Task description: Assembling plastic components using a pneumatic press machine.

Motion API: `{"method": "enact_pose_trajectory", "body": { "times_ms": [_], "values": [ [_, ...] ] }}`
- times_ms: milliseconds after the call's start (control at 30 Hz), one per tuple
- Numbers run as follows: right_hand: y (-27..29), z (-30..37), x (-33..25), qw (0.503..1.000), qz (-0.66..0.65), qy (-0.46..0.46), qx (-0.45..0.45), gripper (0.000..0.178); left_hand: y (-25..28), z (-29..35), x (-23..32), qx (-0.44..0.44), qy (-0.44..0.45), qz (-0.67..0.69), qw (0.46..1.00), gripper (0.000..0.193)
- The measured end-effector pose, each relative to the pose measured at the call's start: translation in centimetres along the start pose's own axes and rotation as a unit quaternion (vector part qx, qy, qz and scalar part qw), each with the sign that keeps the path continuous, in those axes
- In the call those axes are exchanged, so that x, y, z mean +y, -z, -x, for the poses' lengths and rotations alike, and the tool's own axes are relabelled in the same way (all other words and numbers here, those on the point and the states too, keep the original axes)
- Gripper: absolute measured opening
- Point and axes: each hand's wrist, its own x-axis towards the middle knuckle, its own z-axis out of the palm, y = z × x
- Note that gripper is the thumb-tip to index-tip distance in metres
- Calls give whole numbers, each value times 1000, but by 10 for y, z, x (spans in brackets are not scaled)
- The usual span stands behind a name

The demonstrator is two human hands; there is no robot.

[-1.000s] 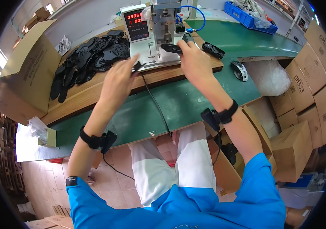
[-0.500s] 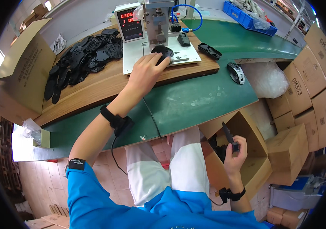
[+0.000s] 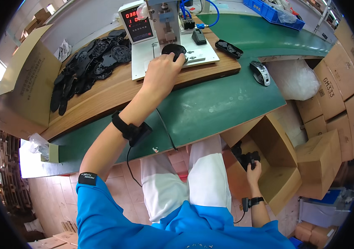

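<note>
At the small bench press point(image 3: 166, 25), my left hand point(image 3: 163, 70) grips the near edge of a black oval plastic part point(image 3: 173, 50). That part lies on the white base plate point(image 3: 140, 68), under the press head. Down on the right, my right hand point(image 3: 254, 171) reaches into an open cardboard box point(image 3: 273, 143), fingers closed on a black plastic part point(image 3: 250, 157). Other dark parts lie beside it in the box, and its outline merges with theirs.
A heap of black plastic parts point(image 3: 96, 58) covers the wooden board point(image 3: 102, 99) left of the press, beside a tall carton point(image 3: 25, 85). A black tray-like shell point(image 3: 228, 49) and a computer mouse point(image 3: 260, 73) lie to the right. Stacked cartons point(image 3: 330, 87) stand far right.
My right hand has lowered the black part from above the box's near side to the dark parts inside it. My left hand stays at the part under the press.
</note>
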Motion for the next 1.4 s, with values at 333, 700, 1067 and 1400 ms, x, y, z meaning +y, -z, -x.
{"method": "enact_pose_trajectory", "body": {
  "times_ms": [333,700,1067,1400],
  "values": [
    [-65,-26,59,958,8,-177,-227,32,3,4,-6,-1,-28,5,1000,39],
    [-65,-32,36,983,85,-47,-155,33,-3,4,-9,48,-17,89,995,40],
    [89,-49,-363,871,-184,424,-167,18,-12,13,-17,53,42,134,989,39],
    [-26,-160,-480,840,-46,540,11,47,-8,14,-14,88,22,127,988,27]
  ]
}}
